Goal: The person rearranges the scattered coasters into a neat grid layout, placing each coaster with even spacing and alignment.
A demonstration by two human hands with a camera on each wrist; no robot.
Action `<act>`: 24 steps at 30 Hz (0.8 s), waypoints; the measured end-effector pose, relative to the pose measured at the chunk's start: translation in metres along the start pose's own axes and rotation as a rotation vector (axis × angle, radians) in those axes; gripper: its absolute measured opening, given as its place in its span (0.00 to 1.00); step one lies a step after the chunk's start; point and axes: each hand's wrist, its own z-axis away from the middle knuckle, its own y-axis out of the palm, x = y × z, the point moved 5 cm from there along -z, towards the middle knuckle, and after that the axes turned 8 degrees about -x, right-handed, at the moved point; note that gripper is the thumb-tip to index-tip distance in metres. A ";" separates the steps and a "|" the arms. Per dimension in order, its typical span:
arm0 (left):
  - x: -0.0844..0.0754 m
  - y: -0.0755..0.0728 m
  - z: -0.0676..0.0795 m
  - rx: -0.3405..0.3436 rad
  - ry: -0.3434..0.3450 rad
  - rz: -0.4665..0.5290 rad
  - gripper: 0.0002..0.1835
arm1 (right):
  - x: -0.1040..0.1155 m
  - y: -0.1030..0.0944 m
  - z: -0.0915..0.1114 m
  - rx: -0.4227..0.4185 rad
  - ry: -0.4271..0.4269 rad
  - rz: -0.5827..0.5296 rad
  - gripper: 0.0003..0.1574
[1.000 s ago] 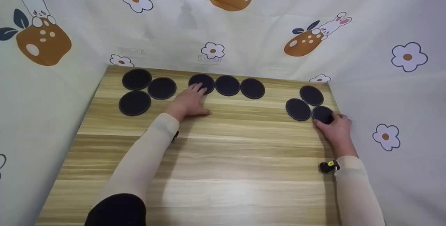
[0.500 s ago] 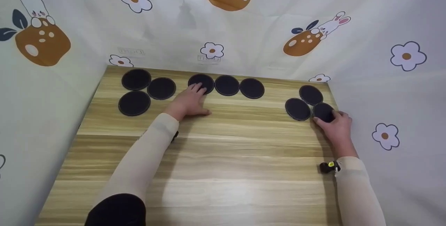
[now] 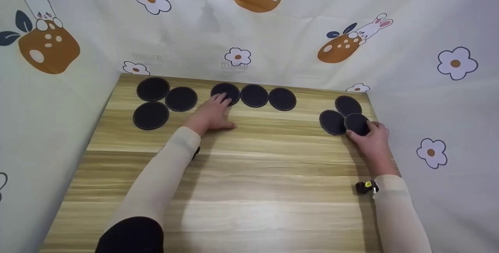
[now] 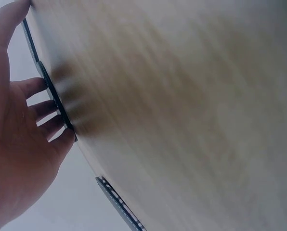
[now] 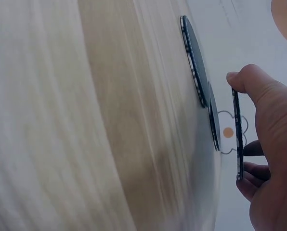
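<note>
My right hand (image 3: 370, 138) grips a round black coaster (image 3: 356, 123) by its edges, between thumb and fingers. In the right wrist view this held coaster (image 5: 238, 134) is lifted clear of the wooden table, edge-on to the camera. Two more coasters, a left one (image 3: 332, 122) and a far one (image 3: 348, 105), lie flat beside it. The fingertips of my left hand (image 3: 209, 115) rest on the leftmost coaster (image 3: 224, 90) of a row of three, its thumb stretched out to the right. From the left wrist view, the fingers press down on that coaster (image 4: 54, 94) on the table.
Three coasters (image 3: 151, 115) form a cluster at the table's far left. The row's middle coaster (image 3: 254, 96) and right coaster (image 3: 282, 99) touch side by side. A patterned cloth (image 3: 187, 38) hangs behind and along both sides of the wooden table (image 3: 249, 183).
My right hand has raised its coaster off the table and shifted it slightly left, so it now overlaps its neighbours in the head view. My left hand has stayed put.
</note>
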 end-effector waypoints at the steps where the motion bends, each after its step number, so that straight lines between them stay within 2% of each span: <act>1: 0.000 0.000 0.000 0.001 0.000 0.001 0.59 | 0.002 0.001 0.001 0.002 -0.001 0.003 0.63; 11: 0.001 0.001 -0.001 -0.002 -0.001 0.006 0.59 | 0.028 0.010 0.007 -0.031 -0.121 -0.048 0.57; 24: 0.002 -0.001 0.002 0.016 -0.014 0.052 0.60 | 0.066 0.029 0.019 0.042 -0.189 -0.068 0.59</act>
